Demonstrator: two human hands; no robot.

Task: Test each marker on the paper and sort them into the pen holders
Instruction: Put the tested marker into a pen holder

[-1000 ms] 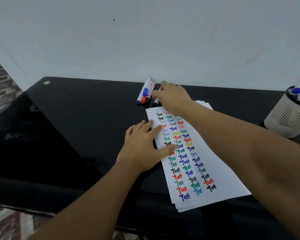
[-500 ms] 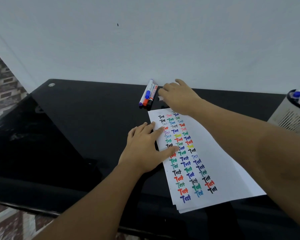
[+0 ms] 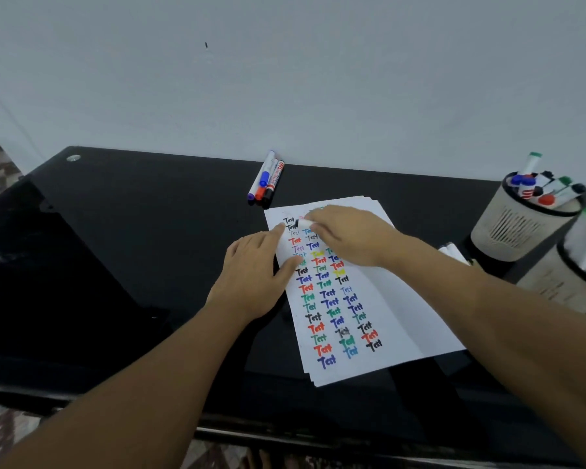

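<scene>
The right hand (image 3: 347, 238) holds a black-capped marker (image 3: 302, 224) in a pinch between thumb and curled fingers, above the top of the paper (image 3: 396, 299). The cap end points toward 9 o'clock, where the fingertips of the left hand (image 3: 254, 282) are just beside it. The left hand lies flat on the left edge of the sheet, its fingers straight and close together, holding the sheet in place.

It seems the step in hand is to uncap this marker. To do it well, the left index and thumb should take the cap and pull straight along the barrel, while the right hand keeps the barrel firm. Then a short word can be written in a free place at the top, because the rows of coloured "Test" words already fill much of the left side.

Three untested markers (image 3: 266, 179) lie together at 12 o'clock from the paper, near the wall. Two pen holders, one (image 3: 508, 228) behind the other (image 3: 562, 282), stand at 3 o'clock with markers inside.
</scene>
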